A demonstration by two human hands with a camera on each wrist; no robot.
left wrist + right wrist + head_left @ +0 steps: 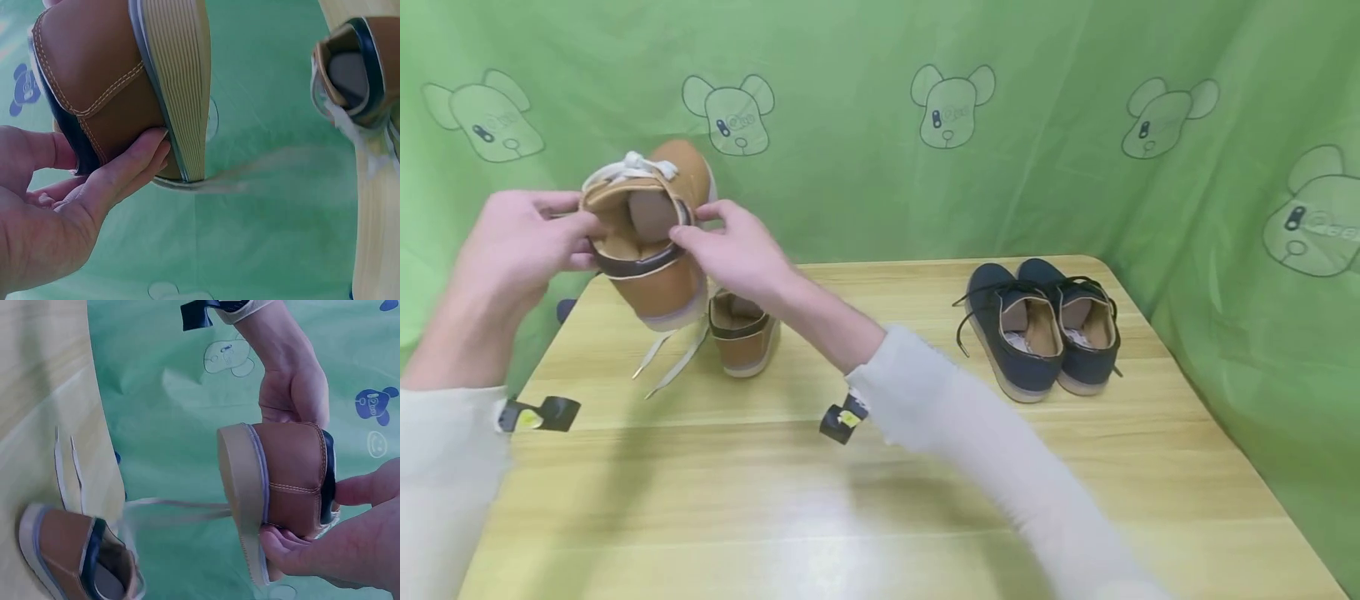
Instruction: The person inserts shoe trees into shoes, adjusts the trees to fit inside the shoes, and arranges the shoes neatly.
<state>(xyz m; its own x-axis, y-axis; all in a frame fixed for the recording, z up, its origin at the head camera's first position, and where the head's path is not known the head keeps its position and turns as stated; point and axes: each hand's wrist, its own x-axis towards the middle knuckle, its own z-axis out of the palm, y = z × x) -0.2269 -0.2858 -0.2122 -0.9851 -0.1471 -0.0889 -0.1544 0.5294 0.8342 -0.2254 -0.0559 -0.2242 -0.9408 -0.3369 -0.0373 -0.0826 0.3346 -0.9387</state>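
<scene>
A brown shoe (658, 287) with a dark collar and white laces is held up above the table's far left, its opening turned toward me. My left hand (520, 246) grips its left side, thumb at the collar and fingers along the outside, as the left wrist view shows. On the opposite side my right hand (741, 254) pinches the collar between thumb and fingers. The matching brown shoe (745, 354) stands on the table below, partly hidden by the raised shoe and my right hand. Its pale laces (681, 367) trail over the wood.
Two dark blue shoes (1018, 333) with black laces stand side by side at the table's back right. Green curtain (850, 167) with printed bear heads surrounds the wooden table (925, 483) at the back and right. A small dark blue thing (566, 310) shows at the left edge.
</scene>
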